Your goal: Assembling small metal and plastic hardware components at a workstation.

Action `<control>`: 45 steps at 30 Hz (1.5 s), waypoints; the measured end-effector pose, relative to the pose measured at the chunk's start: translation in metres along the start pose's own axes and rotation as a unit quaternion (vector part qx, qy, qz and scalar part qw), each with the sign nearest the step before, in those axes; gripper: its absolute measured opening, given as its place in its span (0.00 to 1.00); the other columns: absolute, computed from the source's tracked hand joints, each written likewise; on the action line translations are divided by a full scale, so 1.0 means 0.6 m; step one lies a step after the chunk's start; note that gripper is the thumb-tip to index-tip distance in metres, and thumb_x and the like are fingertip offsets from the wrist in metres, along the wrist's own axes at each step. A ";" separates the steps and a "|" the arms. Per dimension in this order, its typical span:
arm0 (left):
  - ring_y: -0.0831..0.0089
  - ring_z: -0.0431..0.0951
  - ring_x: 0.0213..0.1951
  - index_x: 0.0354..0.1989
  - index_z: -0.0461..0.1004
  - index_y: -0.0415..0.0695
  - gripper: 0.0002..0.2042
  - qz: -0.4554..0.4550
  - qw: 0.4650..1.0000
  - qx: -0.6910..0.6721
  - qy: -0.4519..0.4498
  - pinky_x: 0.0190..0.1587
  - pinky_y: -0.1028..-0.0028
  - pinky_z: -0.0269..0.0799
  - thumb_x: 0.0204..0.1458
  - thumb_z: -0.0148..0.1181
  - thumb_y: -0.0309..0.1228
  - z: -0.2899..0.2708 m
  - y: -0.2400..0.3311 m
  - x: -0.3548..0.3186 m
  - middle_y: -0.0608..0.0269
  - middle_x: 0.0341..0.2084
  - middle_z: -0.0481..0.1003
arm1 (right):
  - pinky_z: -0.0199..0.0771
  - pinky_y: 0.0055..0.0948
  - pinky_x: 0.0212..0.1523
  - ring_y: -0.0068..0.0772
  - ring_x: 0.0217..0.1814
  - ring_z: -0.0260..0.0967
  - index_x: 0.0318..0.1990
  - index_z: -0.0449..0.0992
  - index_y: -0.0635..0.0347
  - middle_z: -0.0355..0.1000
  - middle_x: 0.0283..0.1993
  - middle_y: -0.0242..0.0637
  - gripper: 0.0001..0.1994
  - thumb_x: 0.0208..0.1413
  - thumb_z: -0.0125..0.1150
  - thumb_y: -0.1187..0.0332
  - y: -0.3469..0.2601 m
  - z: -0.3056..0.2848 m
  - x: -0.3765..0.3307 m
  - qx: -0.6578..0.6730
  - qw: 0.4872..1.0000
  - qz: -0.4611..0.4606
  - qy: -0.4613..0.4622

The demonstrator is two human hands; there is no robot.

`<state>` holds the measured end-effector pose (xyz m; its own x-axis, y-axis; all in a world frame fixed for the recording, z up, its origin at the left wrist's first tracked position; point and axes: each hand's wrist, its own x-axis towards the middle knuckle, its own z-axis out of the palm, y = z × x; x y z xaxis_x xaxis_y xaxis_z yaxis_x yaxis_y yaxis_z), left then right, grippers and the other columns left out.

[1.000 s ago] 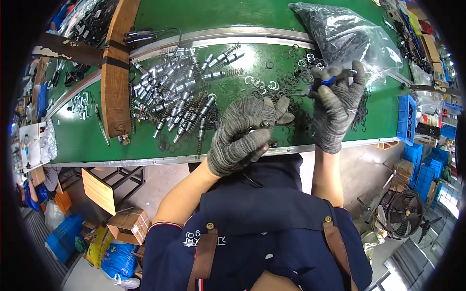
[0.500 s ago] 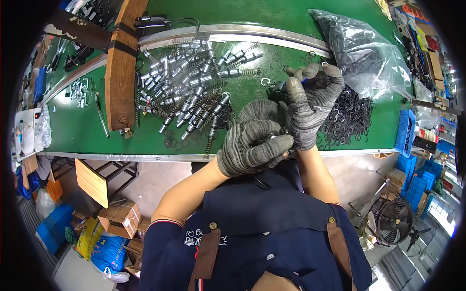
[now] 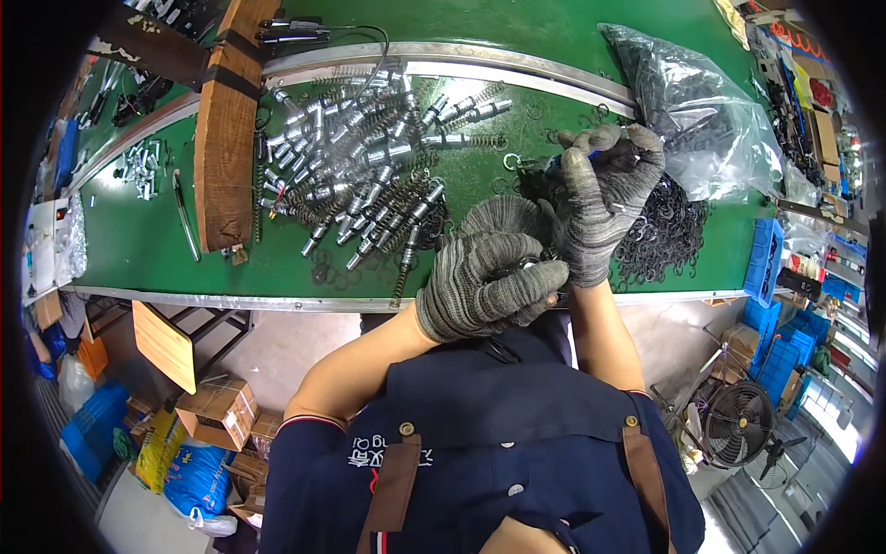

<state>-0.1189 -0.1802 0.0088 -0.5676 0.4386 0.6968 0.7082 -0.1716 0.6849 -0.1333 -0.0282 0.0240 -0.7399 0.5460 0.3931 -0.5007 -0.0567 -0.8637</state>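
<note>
- green covers the desk point(image 3: 138, 249) in front of you, and a bright metal rail point(image 3: 517, 60) curves across it further out.
- your left hand point(image 3: 489, 286), in a grey knit glove, is curled nearly shut just over the near edge of the desk; a small shiny metal part point(image 3: 528, 265) peeks out between its fingers, and you seem to grip it, though most of it is hidden.
- your right hand point(image 3: 600, 208), gloved the same way, is raised just beyond the left one, fingers bent and closed around a slim tool with a blue handle point(image 3: 563, 162); only a short stretch of the handle shows.
- the two hands sit close together, the right one's heel just beside the left one's knuckles; you cannot tell whether they touch.
- a heap of black rings point(image 3: 664, 231) lies on the desk under and to the right of your right hand.
- a clear plastic bag point(image 3: 692, 102) of more dark rings rests behind that heap, against the rail.
- a pile of silver pins with springs point(image 3: 378, 175) spreads over the desk to the left of your hands, well within reach.
- a wooden plank point(image 3: 226, 138) stands across the desk left of the pile, with a dark strap around its upper part.
- blue bins point(image 3: 764, 263) hang at the right end of the desk, and cardboard boxes point(image 3: 217, 411) sit on the floor below to the left.
</note>
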 end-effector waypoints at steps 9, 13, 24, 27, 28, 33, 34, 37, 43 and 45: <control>0.47 0.76 0.47 0.50 0.79 0.52 0.23 0.006 1.000 -0.004 -0.001 0.49 0.49 0.74 0.43 0.74 0.35 0.000 -0.008 -0.001 0.58 0.41 0.73 | 0.74 0.44 0.59 0.25 0.48 0.66 0.63 0.58 0.51 0.65 0.48 0.33 0.30 0.56 0.64 0.81 -0.006 0.013 -0.012 -0.021 0.998 -0.020 0.053; 0.48 0.76 0.48 0.50 0.79 0.53 0.22 0.005 1.000 -0.003 0.002 0.50 0.49 0.74 0.43 0.74 0.35 -0.003 -0.008 -0.004 0.58 0.41 0.73 | 0.75 0.43 0.58 0.26 0.48 0.67 0.63 0.58 0.52 0.65 0.48 0.34 0.29 0.57 0.64 0.80 -0.002 0.022 -0.022 -0.017 0.997 -0.025 0.069; 0.48 0.75 0.48 0.48 0.80 0.55 0.20 0.000 1.000 -0.016 0.018 0.50 0.49 0.74 0.43 0.73 0.34 -0.002 -0.011 -0.009 0.59 0.42 0.72 | 0.72 0.40 0.59 0.25 0.47 0.65 0.62 0.58 0.49 0.63 0.48 0.31 0.32 0.54 0.68 0.79 -0.005 0.029 -0.022 -0.009 0.998 -0.004 0.068; 0.48 0.75 0.48 0.49 0.80 0.54 0.20 -0.013 1.000 -0.027 0.005 0.50 0.48 0.74 0.44 0.72 0.33 -0.009 -0.008 -0.004 0.59 0.42 0.72 | 0.71 0.38 0.60 0.24 0.47 0.64 0.61 0.58 0.47 0.62 0.48 0.30 0.33 0.52 0.69 0.80 -0.006 0.034 -0.022 0.002 0.998 0.005 0.068; 0.48 0.75 0.48 0.49 0.80 0.54 0.20 -0.011 1.000 -0.026 0.005 0.50 0.48 0.74 0.44 0.72 0.33 -0.008 -0.008 -0.004 0.59 0.42 0.72 | 0.71 0.38 0.60 0.24 0.47 0.64 0.61 0.58 0.47 0.62 0.48 0.30 0.33 0.52 0.70 0.80 -0.006 0.035 -0.023 0.003 0.998 0.003 0.065; 0.47 0.76 0.48 0.49 0.78 0.50 0.19 -0.012 0.999 -0.026 0.016 0.52 0.48 0.73 0.47 0.71 0.32 -0.010 -0.003 -0.004 0.57 0.41 0.73 | 0.73 0.35 0.57 0.25 0.46 0.65 0.60 0.59 0.48 0.64 0.47 0.31 0.32 0.52 0.69 0.81 -0.006 0.038 -0.023 -0.012 0.998 -0.004 0.065; 0.45 0.77 0.48 0.49 0.77 0.48 0.18 -0.020 0.999 -0.036 0.011 0.53 0.48 0.73 0.49 0.70 0.31 -0.012 -0.001 -0.003 0.54 0.40 0.74 | 0.73 0.35 0.57 0.25 0.46 0.65 0.60 0.59 0.48 0.64 0.47 0.31 0.32 0.52 0.69 0.81 -0.008 0.037 -0.022 -0.012 0.998 -0.006 0.064; 0.46 0.77 0.49 0.51 0.75 0.47 0.19 -0.030 0.998 -0.050 0.011 0.54 0.49 0.72 0.50 0.70 0.31 -0.007 -0.002 -0.008 0.54 0.42 0.75 | 0.75 0.32 0.53 0.26 0.45 0.67 0.58 0.62 0.50 0.66 0.46 0.32 0.28 0.54 0.67 0.81 -0.027 0.035 -0.012 -0.015 0.997 0.016 0.073; 0.52 0.77 0.51 0.61 0.66 0.48 0.28 -0.047 0.972 -0.220 0.073 0.55 0.54 0.71 0.51 0.70 0.26 0.024 -0.007 0.013 0.55 0.48 0.77 | 0.76 0.29 0.40 0.29 0.42 0.65 0.60 0.64 0.57 0.67 0.44 0.35 0.21 0.61 0.63 0.70 -0.186 0.023 0.061 0.179 0.978 0.060 -0.093; 0.53 0.77 0.50 0.60 0.66 0.47 0.29 -0.064 0.967 -0.231 0.083 0.55 0.55 0.71 0.50 0.71 0.25 0.033 -0.010 0.005 0.55 0.48 0.77 | 0.71 0.27 0.40 0.27 0.41 0.62 0.60 0.65 0.57 0.64 0.45 0.34 0.21 0.61 0.61 0.69 -0.217 0.021 0.073 0.180 0.970 0.067 -0.153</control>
<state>-0.1163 -0.1605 0.0028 -0.7258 0.3406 0.5977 0.3859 -0.5176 0.7636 -0.1063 -0.0071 0.1576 -0.8797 0.2443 0.4081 -0.4754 -0.4274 -0.7690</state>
